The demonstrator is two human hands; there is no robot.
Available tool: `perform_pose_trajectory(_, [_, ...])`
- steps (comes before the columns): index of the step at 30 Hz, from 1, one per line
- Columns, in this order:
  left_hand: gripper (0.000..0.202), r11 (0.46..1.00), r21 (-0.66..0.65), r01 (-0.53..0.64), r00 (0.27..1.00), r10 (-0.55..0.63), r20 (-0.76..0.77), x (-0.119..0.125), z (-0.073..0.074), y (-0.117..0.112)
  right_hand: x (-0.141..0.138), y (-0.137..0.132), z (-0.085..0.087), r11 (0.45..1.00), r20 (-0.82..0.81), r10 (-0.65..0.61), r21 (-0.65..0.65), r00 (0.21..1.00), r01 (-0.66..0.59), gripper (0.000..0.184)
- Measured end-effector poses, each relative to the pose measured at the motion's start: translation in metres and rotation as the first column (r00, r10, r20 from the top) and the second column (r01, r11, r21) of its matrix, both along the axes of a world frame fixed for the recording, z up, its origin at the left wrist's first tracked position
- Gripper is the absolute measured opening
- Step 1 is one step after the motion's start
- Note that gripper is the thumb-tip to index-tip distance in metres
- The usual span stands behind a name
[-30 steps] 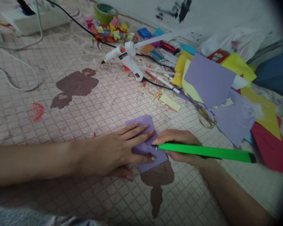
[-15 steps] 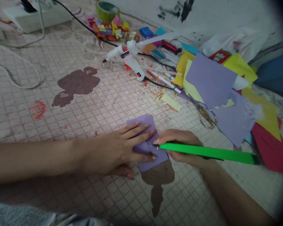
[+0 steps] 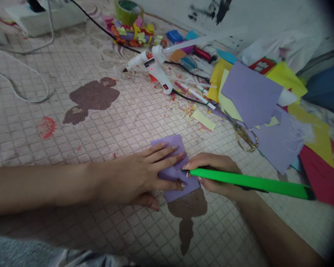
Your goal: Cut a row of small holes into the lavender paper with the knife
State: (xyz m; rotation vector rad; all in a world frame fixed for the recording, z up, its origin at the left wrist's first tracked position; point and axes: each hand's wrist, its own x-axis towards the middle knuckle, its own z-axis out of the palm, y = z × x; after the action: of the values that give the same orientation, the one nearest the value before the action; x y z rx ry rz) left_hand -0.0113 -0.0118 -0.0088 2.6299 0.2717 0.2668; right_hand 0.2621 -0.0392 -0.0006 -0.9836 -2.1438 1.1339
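At the far left, a white cable (image 3: pixel 37 76) lies in a loop on the grid-patterned mat (image 3: pixel 30 155), and a red stain (image 3: pixel 46 128) is not far from it. The left hand (image 3: pixel 136 170) comes in from this side. It is spread flat with the fingers apart, and it presses down a small piece of lilac paper (image 3: pixel 167 142). This paper lies flat on the mat, just above a brown stain (image 3: pixel 186 207). It looks light and thin, only a little stiff, so it can probably slide easily; the best hold seems to be flat fingers on its middle, not at a corner. Behind the paper, a white glue gun (image 3: pixel 153 65) lies on the mat. Just beside the paper, the right hand (image 3: pixel 211 163) pinches a green utility knife (image 3: pixel 247 184) between thumb and fingers, and its small blade tip seems to touch the paper. Further right, gold-handled scissors (image 3: pixel 246 139) lie near a lilac sheet (image 3: pixel 250 92) and a red sheet (image 3: pixel 321 178).
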Motion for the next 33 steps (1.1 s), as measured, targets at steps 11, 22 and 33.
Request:
perform_pose_trajectory(11, [0.061, 0.999, -0.003, 0.053, 0.998, -0.053, -0.024, -0.002, 0.003, 0.004, -0.013, -0.005, 0.006, 0.991, -0.011, -0.104, 0.086, 0.995, 0.105, 0.025])
perform_pose_trajectory(22, [0.007, 0.982, -0.182, -0.051, 0.982, 0.083, 0.172, 0.003, 0.012, 0.04, -0.014, -0.01, 0.006, 0.99, -0.035, -0.132, 0.042, 0.991, 0.133, 0.025])
perform_pose_trajectory(33, [0.013, 0.983, 0.18, -0.02, 0.996, 0.004, 0.088, 0.048, 0.01, 0.065, -0.021, -0.01, 0.011, 0.976, -0.004, -0.183, 0.115, 0.983, 0.183, 0.021])
